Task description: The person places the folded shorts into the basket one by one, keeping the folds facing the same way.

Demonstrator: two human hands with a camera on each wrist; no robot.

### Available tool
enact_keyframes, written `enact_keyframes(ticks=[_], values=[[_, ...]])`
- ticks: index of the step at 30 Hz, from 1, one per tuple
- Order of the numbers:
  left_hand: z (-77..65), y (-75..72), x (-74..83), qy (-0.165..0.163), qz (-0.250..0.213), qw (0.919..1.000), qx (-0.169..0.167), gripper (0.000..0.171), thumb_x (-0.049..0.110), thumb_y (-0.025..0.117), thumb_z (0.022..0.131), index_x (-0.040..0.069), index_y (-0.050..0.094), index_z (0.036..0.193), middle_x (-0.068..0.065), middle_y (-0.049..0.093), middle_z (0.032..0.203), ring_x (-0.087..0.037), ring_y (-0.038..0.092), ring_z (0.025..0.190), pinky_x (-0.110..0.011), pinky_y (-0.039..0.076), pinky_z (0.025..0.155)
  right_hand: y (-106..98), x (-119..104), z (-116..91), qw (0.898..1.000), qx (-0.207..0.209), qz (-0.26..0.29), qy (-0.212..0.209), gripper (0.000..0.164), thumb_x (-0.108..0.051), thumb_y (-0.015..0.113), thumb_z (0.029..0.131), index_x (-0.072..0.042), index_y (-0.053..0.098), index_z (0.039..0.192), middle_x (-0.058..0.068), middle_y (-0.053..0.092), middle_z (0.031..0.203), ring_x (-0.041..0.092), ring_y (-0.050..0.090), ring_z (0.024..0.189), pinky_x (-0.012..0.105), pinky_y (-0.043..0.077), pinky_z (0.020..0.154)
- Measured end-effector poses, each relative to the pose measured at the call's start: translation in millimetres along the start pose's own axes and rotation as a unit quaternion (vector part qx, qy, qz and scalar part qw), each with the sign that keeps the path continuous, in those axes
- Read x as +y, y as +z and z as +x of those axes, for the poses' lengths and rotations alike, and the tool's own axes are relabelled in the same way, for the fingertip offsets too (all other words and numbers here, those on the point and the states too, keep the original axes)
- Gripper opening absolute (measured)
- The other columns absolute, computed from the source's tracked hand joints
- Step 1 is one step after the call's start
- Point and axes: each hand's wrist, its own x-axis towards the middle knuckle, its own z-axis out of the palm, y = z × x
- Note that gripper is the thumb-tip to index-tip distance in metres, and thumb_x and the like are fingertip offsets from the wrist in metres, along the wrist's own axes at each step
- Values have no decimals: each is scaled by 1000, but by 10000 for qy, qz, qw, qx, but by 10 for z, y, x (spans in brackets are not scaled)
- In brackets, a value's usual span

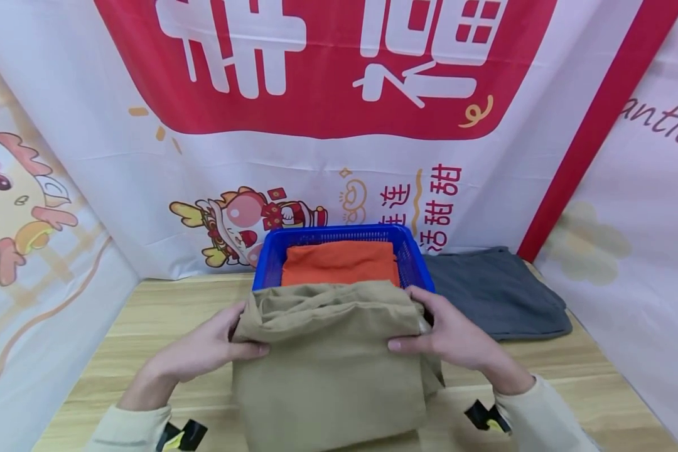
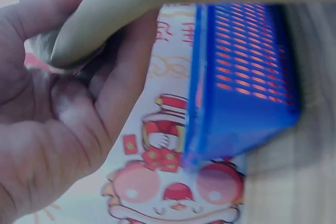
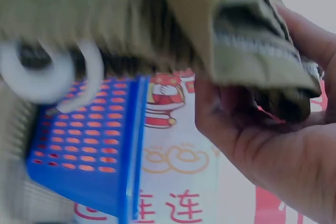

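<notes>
A folded khaki garment [image 1: 333, 370] hangs between both hands in front of the blue basket [image 1: 262, 260], covering the basket's near side. My left hand [image 1: 203, 348] grips its upper left edge, thumb on the near face. On the opposite edge my right hand [image 1: 446, 329] pinches the folded layers in the same way. The right wrist view shows gathered khaki cloth [image 3: 94, 11] and the fingers under the fold. Inside the basket lies an orange folded cloth [image 1: 339, 262], its colour showing through the holes.
A dark grey folded garment [image 1: 497, 295] lies on the wooden table [image 1: 164, 326] to the right of the basket. Behind the table hangs a printed white and red cloth [image 1: 316, 150], with more printed cloth at both sides.
</notes>
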Motion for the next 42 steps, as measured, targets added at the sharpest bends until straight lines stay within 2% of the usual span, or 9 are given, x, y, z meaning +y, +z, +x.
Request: enact_keyframes(ticks=[5,9,11,14,20,27,32,36,42], values=[[107,-14,209,373,-42,9967,723,66,8,73,94,8,40,151,-14,53,144,-23,53,127,-22,45,102,-121,-147,43,9951,960,-230,-76,50,-19,88,81,-14,57,120,9,63,121,30,61,108,44,54,88],[224,-17,378,685,121,9893,1283,62,4,70,95,9,41,150,-11,52,144,-24,53,127,-22,46,101,-219,-269,81,9875,1509,-447,-94,54,-18,86,84,-12,55,127,9,60,126,27,58,112,45,51,93],[282,-18,462,754,214,9843,1579,55,3,69,95,8,46,145,-10,55,139,-23,55,123,-22,48,98,-258,-322,102,9841,1708,-484,-85,56,-19,84,86,-12,53,132,8,58,128,25,57,114,42,51,94],[370,-18,561,811,274,9762,1993,43,4,67,97,5,51,136,-10,60,132,-22,57,117,-23,48,95,-308,-375,150,9795,1974,-370,-147,58,-18,82,87,-12,52,137,7,56,131,24,54,117,34,52,94],[556,-12,666,1022,170,9597,2613,40,8,66,98,5,53,136,-7,60,131,-19,54,118,-26,46,99,-372,-404,271,9700,2396,214,-360,57,-14,81,88,-12,52,138,8,56,133,25,56,118,29,55,89],[749,16,702,1309,-392,9374,3202,37,-2,62,98,1,52,134,-7,59,130,-18,56,121,-32,46,104,-437,-425,386,9596,2707,229,-728,54,-15,80,89,-13,53,136,10,57,130,25,59,116,28,56,88],[864,29,634,1517,-706,9234,3455,39,-7,61,97,0,52,134,-6,61,126,-17,58,117,-26,48,99,-468,-366,483,9507,2965,-19,-911,54,-16,81,88,-10,55,135,10,59,125,24,59,112,29,56,88],[927,41,507,1441,-797,9229,3482,39,-6,60,98,2,52,135,-6,62,128,-16,57,118,-26,48,100,-477,-238,572,9497,2960,-62,-1019,53,-13,81,88,-7,56,134,10,60,124,23,60,111,29,55,89],[1018,52,295,1192,-829,9282,3426,40,-3,60,99,2,52,138,-9,58,135,-16,54,123,-30,45,105,-472,-33,686,9547,2875,24,-771,55,-11,82,86,-5,56,134,10,60,122,22,59,109,28,53,87]])
